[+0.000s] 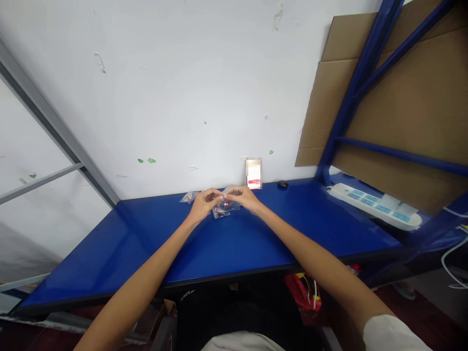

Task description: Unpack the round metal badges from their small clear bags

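Observation:
Over the back part of the blue table [146, 234], my left hand [204, 204] and my right hand [244, 197] meet, thumbs and fingertips pinched close together. Between them is a small clear plastic bag [234, 204] with something red and dark inside; both hands appear to pinch its top edge. Just below the fingertips lies another clear bag [221, 213] with small dark and red contents. A further clear bag [188, 197] rests left of my left hand, near the wall. The exact contents of the bags are too small to make out.
A phone-like upright rectangle with a blurred screen [255, 174] leans at the wall. Right of it sits a small black object [282, 184]. A white power strip [376, 205] lies at the right, by a blue metal frame [340, 117] and cardboard [314, 112].

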`<state>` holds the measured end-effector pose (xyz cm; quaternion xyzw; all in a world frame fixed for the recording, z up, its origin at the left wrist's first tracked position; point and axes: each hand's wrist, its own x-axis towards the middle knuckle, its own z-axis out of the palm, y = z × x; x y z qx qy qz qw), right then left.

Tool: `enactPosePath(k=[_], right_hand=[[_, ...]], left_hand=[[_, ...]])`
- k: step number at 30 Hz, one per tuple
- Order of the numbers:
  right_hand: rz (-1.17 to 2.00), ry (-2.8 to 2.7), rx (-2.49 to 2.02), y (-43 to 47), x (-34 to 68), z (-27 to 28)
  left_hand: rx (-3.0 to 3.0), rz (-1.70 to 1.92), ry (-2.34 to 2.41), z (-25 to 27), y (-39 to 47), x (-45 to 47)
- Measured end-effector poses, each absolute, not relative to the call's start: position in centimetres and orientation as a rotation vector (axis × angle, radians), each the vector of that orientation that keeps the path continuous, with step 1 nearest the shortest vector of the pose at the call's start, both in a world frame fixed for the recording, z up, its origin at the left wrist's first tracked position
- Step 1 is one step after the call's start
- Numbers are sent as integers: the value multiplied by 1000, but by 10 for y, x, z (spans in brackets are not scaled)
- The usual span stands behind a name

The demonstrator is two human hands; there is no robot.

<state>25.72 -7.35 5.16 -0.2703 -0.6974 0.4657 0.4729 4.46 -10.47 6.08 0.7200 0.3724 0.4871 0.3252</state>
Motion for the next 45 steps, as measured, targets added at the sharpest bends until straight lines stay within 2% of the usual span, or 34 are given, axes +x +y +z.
enactPosePath(k=[18, 27, 31, 34, 45], right_hand=[[1157, -1714, -685, -56, 277, 53], [1127, -1569, -711, -43, 293, 55], [1096, -1533, -791, -43, 292, 55], [1080, -1554, -830, -43, 289, 53], [936, -1739, -881, -30, 287, 34]], left_hand=[[1804, 1302, 1116, 59, -88, 27], [1581, 1478, 1089, 65, -70, -9], [1471, 1591, 1291, 65, -55, -39], [1539, 1369, 1658, 58, -44, -65], [1823, 716, 2153, 42, -32, -102]])
